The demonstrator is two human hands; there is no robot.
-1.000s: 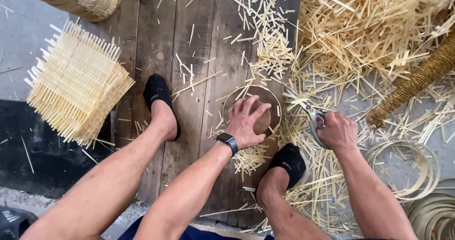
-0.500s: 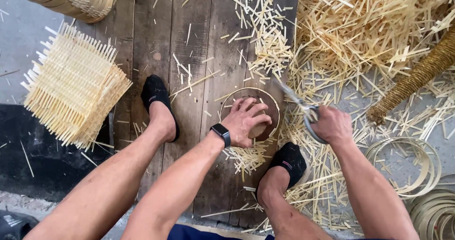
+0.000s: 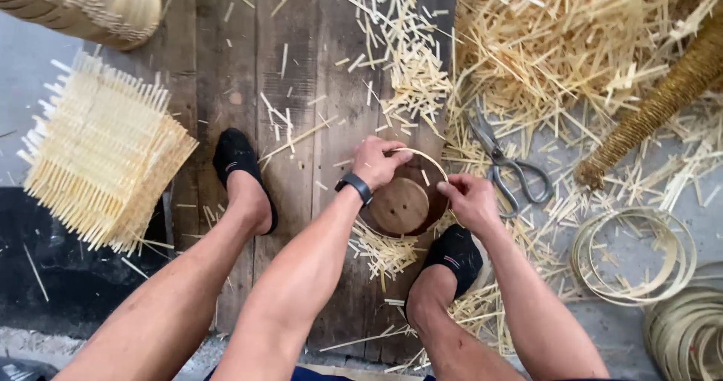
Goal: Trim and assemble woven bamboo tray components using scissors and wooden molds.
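Observation:
A round wooden mould (image 3: 399, 204) with a thin bamboo ring around its rim stands on the plank floor between my feet. My left hand (image 3: 379, 161), with a black watch on the wrist, grips the rim at its upper left. My right hand (image 3: 468, 198) grips the rim on the right side. Metal scissors (image 3: 503, 163) lie on the floor just right of my right hand, among bamboo offcuts.
A stack of woven bamboo mats (image 3: 102, 155) lies at the left. A woven basket (image 3: 90, 1) is at the top left. Loose bamboo strips (image 3: 580, 42) pile up at the top right beside a rope-wrapped pole (image 3: 655, 106). Bamboo hoops (image 3: 640, 257) lie at the right.
My right hand has put the scissors down on the floor and moved left onto the mould's rim. My left hand shifted from lying flat on the mould to gripping its edge.

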